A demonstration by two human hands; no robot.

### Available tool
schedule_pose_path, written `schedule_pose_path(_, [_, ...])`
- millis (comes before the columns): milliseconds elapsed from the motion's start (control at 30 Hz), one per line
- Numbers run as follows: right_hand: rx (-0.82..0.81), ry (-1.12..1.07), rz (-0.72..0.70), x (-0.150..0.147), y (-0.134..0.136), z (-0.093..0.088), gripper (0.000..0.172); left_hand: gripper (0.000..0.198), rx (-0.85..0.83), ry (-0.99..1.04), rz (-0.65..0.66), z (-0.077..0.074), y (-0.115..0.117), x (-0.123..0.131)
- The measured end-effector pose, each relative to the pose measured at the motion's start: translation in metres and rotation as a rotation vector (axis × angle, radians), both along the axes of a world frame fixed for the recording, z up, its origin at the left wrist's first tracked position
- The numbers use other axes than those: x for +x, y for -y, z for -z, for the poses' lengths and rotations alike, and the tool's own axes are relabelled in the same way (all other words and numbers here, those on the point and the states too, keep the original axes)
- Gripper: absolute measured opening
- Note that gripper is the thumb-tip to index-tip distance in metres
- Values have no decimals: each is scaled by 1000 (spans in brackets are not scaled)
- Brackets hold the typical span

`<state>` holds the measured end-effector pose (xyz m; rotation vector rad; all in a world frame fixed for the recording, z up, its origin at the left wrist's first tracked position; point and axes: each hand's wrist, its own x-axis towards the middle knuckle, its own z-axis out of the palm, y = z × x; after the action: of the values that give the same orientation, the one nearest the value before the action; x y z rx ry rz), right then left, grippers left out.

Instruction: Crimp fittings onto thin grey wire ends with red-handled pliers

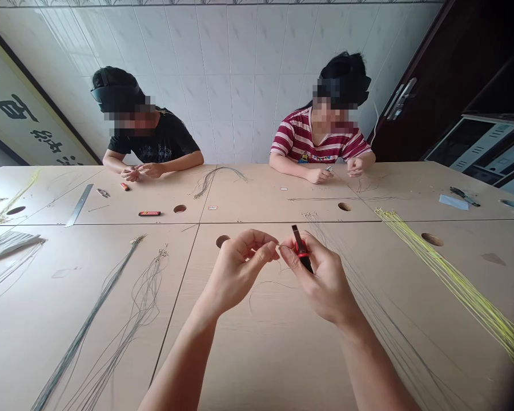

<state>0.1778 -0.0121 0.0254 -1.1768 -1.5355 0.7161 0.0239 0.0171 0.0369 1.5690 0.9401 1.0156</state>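
Observation:
My left hand (240,268) is pinched closed on the end of a thin wire (268,283) that loops down onto the table below my hands. My right hand (319,274) is closed around a small red and black tool (300,249), its dark tip sticking up above my fingers. Thumb and forefinger of that hand also pinch the wire end where both hands meet. Both hands hover above the beige table (257,354), near a round hole (223,241) in its top.
A bundle of yellow wires (454,279) lies to my right, grey wire bundles (111,308) to my left. Two people sit across the table, hands busy with small parts. A metal ruler (79,204), a red and black tool (149,213) and pliers (465,196) lie on the far half.

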Motion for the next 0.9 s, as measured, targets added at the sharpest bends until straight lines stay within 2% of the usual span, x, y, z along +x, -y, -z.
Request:
schedule_pose_path(233, [19,103,19,1,2,0,18,14,26,-46,19,0,-2,-4])
schedule_pose_path(467, [47,168,56,2,1,1,18,5,79,-91,-157,-7,1,-11])
schedule_pose_path(633, [87,194,33,3,2,1,15,18,-45,-142,-33,-12,5,-13])
schedule_pose_path(900, [125,231,-39,1,3,-1,10,19,-65,-180,-27,-13,2,-10])
